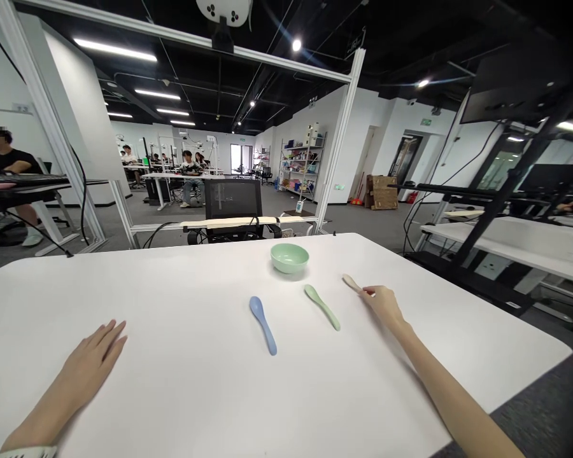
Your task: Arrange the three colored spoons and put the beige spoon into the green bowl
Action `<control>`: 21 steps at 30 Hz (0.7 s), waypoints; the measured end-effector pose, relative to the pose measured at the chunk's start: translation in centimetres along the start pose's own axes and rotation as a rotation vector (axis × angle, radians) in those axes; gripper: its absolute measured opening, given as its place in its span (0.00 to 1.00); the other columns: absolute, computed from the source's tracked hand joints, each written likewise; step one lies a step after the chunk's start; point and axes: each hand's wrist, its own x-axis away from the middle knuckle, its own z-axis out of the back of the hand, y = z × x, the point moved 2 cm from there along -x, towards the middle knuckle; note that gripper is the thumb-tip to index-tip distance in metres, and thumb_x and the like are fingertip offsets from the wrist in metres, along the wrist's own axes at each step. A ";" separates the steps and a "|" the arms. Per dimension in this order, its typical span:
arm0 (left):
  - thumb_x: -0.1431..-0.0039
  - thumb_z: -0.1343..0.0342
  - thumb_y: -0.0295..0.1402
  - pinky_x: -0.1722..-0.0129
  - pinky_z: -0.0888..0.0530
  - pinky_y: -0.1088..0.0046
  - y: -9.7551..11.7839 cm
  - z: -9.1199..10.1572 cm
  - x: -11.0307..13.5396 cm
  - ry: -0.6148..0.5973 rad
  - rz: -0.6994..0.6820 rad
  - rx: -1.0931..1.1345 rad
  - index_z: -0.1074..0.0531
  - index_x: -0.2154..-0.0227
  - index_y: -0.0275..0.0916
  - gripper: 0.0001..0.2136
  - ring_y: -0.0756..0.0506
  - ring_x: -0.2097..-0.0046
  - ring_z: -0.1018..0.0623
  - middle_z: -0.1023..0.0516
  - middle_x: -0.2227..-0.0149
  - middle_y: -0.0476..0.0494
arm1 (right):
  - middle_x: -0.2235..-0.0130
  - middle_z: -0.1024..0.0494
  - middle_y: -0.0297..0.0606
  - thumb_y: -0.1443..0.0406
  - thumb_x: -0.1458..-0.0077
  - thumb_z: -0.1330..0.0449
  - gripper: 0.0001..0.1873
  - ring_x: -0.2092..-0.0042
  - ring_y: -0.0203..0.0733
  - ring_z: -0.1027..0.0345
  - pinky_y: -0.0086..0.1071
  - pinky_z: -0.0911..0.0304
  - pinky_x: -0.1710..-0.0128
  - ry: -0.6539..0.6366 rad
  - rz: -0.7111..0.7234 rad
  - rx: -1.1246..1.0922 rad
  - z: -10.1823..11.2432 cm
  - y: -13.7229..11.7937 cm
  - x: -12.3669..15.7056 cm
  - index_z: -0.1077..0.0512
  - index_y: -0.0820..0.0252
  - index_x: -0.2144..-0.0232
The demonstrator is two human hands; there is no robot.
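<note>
My right hand point(383, 306) pinches the handle of a beige spoon point(350, 281) at the right of the table; the bowl end of that spoon points to the far left, and its handle end is hidden by my fingers. Left of it lies a green spoon point(323, 307), and further left a blue spoon point(263, 326). Behind the spoons stands an upright green bowl point(290, 259). Far to the left, my left hand point(91, 362) rests flat on the tabletop with its fingers stretched out, holding nothing.
The white table point(172, 305) has rounded far corners. Past its far edge are a metal frame point(339, 140) and a black mesh chair point(233, 198). A monitor stand with a desk point(544, 245) is on the right. Several people sit at desks in the background.
</note>
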 end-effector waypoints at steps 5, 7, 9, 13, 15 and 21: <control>0.35 0.65 0.52 0.30 0.35 0.48 -0.4 -0.2 -0.2 0.016 -0.010 -0.001 0.33 0.35 0.30 0.37 0.32 0.28 0.36 0.33 0.30 0.30 | 0.61 0.15 0.47 0.48 0.41 0.42 0.24 0.61 0.52 0.22 0.36 0.33 0.61 -0.002 -0.003 0.003 0.1 -0.4 0.2 0.16 0.61 0.68; 0.35 0.66 0.52 0.30 0.36 0.48 -0.4 -0.2 -0.3 0.023 -0.007 0.001 0.33 0.35 0.30 0.38 0.32 0.28 0.35 0.33 0.30 0.30 | 0.60 0.15 0.47 0.48 0.41 0.41 0.24 0.60 0.52 0.22 0.36 0.33 0.61 0.004 -0.001 0.018 0.2 -0.5 0.2 0.16 0.61 0.67; 0.35 0.66 0.52 0.30 0.36 0.49 -0.4 -0.2 -0.4 0.023 -0.013 0.003 0.33 0.35 0.30 0.38 0.32 0.28 0.35 0.33 0.30 0.30 | 0.58 0.15 0.49 0.49 0.40 0.42 0.23 0.59 0.53 0.22 0.37 0.34 0.62 0.005 -0.006 0.045 0.2 -0.5 0.3 0.16 0.61 0.65; 0.36 0.65 0.52 0.30 0.36 0.49 -0.2 -0.1 -0.3 0.018 -0.023 0.001 0.32 0.35 0.29 0.38 0.32 0.28 0.35 0.32 0.30 0.29 | 0.58 0.14 0.50 0.52 0.40 0.42 0.21 0.59 0.53 0.22 0.36 0.35 0.65 -0.002 -0.046 0.113 0.2 -0.5 0.2 0.16 0.60 0.62; 0.36 0.66 0.53 0.30 0.36 0.49 -0.1 0.0 -0.3 -0.002 -0.017 0.001 0.32 0.35 0.28 0.39 0.32 0.27 0.36 0.33 0.30 0.29 | 0.58 0.15 0.49 0.51 0.41 0.41 0.20 0.59 0.53 0.22 0.36 0.36 0.66 0.005 -0.051 0.135 0.1 -0.5 0.1 0.16 0.59 0.62; 0.35 0.67 0.53 0.30 0.36 0.47 -0.3 -0.2 -0.2 0.009 -0.005 0.006 0.33 0.34 0.30 0.39 0.31 0.27 0.36 0.34 0.30 0.30 | 0.52 0.19 0.51 0.56 0.40 0.43 0.22 0.55 0.52 0.24 0.37 0.34 0.61 0.065 -0.045 0.178 0.0 -0.8 0.2 0.19 0.63 0.52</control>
